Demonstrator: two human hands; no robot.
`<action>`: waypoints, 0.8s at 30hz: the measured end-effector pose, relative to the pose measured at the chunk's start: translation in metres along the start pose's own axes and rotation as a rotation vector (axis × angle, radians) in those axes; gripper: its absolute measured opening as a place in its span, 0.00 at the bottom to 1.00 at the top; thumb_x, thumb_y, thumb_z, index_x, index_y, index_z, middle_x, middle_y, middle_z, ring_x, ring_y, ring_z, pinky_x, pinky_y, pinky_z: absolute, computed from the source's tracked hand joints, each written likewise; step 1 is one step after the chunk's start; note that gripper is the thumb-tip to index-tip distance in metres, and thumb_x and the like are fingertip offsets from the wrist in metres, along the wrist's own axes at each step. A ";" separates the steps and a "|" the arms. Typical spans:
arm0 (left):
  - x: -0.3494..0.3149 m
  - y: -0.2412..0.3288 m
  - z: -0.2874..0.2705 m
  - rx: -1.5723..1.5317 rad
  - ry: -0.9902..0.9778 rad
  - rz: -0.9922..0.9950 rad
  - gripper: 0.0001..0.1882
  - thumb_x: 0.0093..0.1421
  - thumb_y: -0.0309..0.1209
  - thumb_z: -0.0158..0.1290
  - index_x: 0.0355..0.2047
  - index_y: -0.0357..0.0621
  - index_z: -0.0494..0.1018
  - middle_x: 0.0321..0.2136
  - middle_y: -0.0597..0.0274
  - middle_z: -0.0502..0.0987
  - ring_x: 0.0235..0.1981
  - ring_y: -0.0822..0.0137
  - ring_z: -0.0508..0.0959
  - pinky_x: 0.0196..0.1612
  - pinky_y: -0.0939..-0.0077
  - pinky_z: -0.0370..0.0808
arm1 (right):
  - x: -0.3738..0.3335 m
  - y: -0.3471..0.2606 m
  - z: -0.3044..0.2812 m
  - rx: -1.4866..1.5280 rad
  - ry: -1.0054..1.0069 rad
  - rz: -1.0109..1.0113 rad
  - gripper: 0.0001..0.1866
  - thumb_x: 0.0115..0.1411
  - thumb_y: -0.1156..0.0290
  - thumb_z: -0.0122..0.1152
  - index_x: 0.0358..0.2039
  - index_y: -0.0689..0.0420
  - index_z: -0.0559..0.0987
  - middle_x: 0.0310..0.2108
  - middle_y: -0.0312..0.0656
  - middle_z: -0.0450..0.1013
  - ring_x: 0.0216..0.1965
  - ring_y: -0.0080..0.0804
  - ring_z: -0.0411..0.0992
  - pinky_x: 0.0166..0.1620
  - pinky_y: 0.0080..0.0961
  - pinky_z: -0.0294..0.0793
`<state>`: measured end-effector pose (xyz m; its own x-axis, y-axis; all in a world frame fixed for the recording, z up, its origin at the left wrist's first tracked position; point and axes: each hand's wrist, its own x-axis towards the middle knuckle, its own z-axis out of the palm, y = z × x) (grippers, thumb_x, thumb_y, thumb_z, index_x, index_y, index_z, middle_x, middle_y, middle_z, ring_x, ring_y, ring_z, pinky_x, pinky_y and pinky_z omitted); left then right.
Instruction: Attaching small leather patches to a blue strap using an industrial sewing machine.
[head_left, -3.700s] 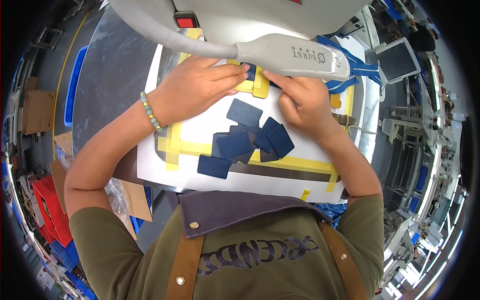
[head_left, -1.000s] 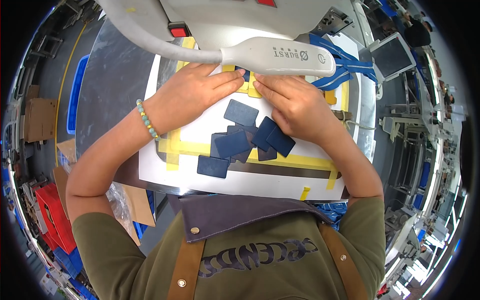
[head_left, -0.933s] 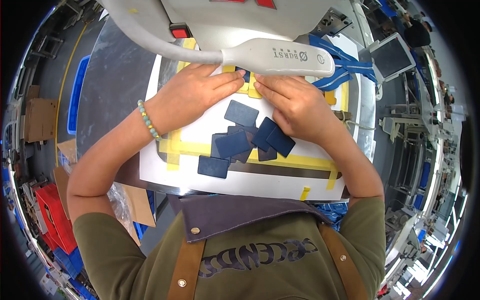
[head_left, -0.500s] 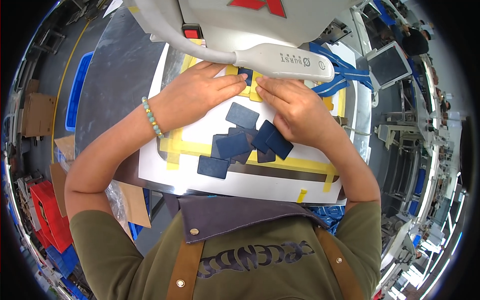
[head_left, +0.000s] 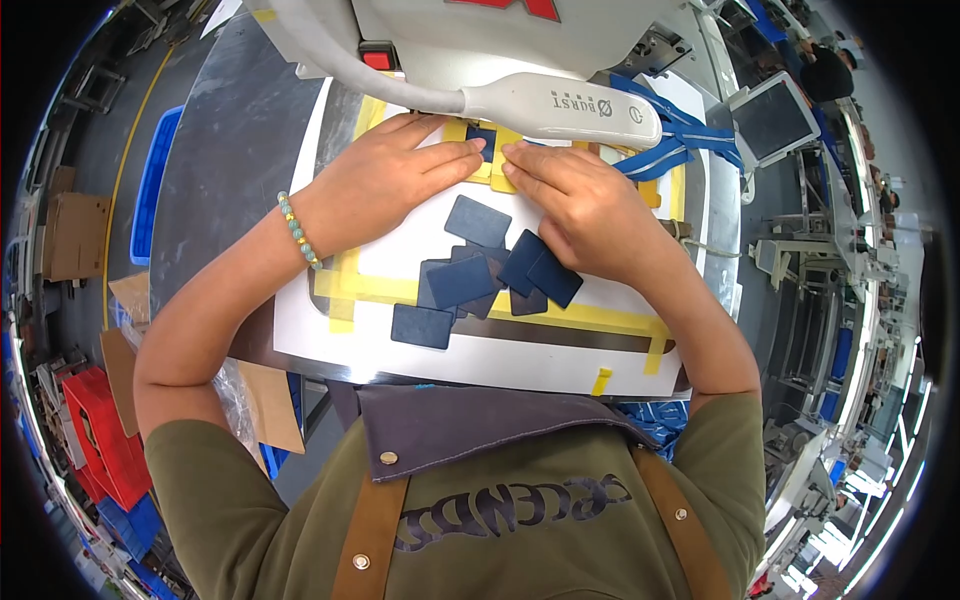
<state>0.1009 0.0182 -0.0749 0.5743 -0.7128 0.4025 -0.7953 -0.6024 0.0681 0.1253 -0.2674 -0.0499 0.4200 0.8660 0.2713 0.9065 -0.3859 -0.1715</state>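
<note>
A small dark blue rectangular piece (head_left: 487, 143) lies under the machine, framed by yellow tape strips (head_left: 503, 170). My left hand (head_left: 385, 175) rests palm down at its left, fingers stretched and the fingertips touching the piece's edge. From the other side, my right hand (head_left: 592, 205) sets its extended fingertips on the yellow strip beside it. Both hands are open, gripping nothing I can see; the right thumb is partly tucked below the palm. Closer to me, several loose dark blue rectangular pieces (head_left: 462, 282) overlap in a pile on the white sheet (head_left: 370, 345).
A white lamp (head_left: 560, 108) on a bent arm hangs just above my fingertips, in front of the pale machine body (head_left: 430, 45). Blue straps (head_left: 668, 145) lie at the right, near a tilted screen (head_left: 775, 125). A blue crate (head_left: 155, 190) stands at the left.
The whole view has shifted slightly, so the bench and machine sit a little higher. My hands keep nearly the same place around the dark blue piece, and the pile looks unchanged.
</note>
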 end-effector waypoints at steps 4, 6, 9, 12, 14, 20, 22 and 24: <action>0.000 -0.001 -0.005 -0.010 -0.003 -0.009 0.19 0.61 0.25 0.55 0.53 0.41 0.80 0.52 0.61 0.82 0.58 0.54 0.77 0.63 0.59 0.74 | 0.000 0.003 0.000 0.010 0.008 -0.015 0.31 0.46 0.84 0.64 0.55 0.64 0.82 0.59 0.49 0.77 0.61 0.45 0.75 0.62 0.41 0.76; 0.001 0.000 -0.010 -0.014 -0.001 -0.041 0.18 0.62 0.25 0.56 0.53 0.41 0.79 0.53 0.61 0.82 0.58 0.54 0.77 0.62 0.59 0.74 | 0.003 0.003 -0.001 0.019 0.021 -0.027 0.31 0.46 0.84 0.64 0.55 0.64 0.82 0.59 0.49 0.77 0.61 0.45 0.76 0.61 0.41 0.76; -0.003 -0.001 -0.009 -0.025 0.012 -0.053 0.16 0.64 0.27 0.56 0.53 0.42 0.78 0.54 0.60 0.81 0.57 0.53 0.77 0.62 0.58 0.75 | 0.007 0.001 -0.002 0.009 0.036 -0.033 0.31 0.46 0.84 0.63 0.56 0.63 0.82 0.60 0.48 0.77 0.58 0.45 0.77 0.61 0.42 0.77; -0.004 0.002 -0.011 -0.037 0.044 -0.063 0.20 0.63 0.26 0.60 0.56 0.44 0.77 0.50 0.56 0.82 0.54 0.54 0.78 0.56 0.59 0.76 | 0.008 0.000 -0.001 -0.027 0.030 -0.014 0.31 0.48 0.83 0.63 0.57 0.62 0.82 0.60 0.47 0.77 0.55 0.45 0.78 0.58 0.41 0.78; -0.007 -0.001 -0.011 -0.109 0.014 -0.139 0.19 0.65 0.28 0.58 0.56 0.42 0.77 0.49 0.52 0.82 0.52 0.50 0.79 0.55 0.58 0.76 | 0.009 0.000 0.000 -0.045 0.022 -0.006 0.31 0.48 0.82 0.63 0.58 0.61 0.82 0.60 0.47 0.77 0.53 0.45 0.79 0.56 0.40 0.79; -0.013 -0.012 -0.019 -0.367 -0.079 -0.329 0.15 0.71 0.27 0.50 0.55 0.44 0.77 0.56 0.49 0.78 0.58 0.47 0.74 0.64 0.54 0.70 | 0.011 -0.003 -0.002 -0.091 -0.011 0.090 0.28 0.53 0.78 0.62 0.57 0.58 0.82 0.53 0.44 0.81 0.45 0.45 0.82 0.48 0.37 0.83; -0.014 -0.015 -0.021 -0.407 -0.092 -0.319 0.15 0.72 0.27 0.48 0.55 0.45 0.78 0.56 0.46 0.77 0.57 0.47 0.74 0.64 0.54 0.70 | 0.011 -0.006 -0.004 -0.116 -0.018 0.102 0.27 0.54 0.78 0.62 0.57 0.58 0.83 0.50 0.44 0.82 0.43 0.45 0.82 0.48 0.38 0.83; -0.016 -0.017 -0.023 -0.501 -0.186 -0.459 0.15 0.73 0.29 0.49 0.55 0.41 0.78 0.56 0.44 0.77 0.56 0.45 0.75 0.63 0.55 0.70 | 0.010 -0.006 -0.003 -0.080 0.017 0.082 0.25 0.52 0.79 0.62 0.53 0.63 0.83 0.49 0.46 0.81 0.46 0.46 0.81 0.51 0.38 0.82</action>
<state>0.1007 0.0486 -0.0618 0.8612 -0.5030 0.0728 -0.4330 -0.6510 0.6234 0.1236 -0.2576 -0.0429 0.4932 0.8252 0.2754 0.8692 -0.4800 -0.1184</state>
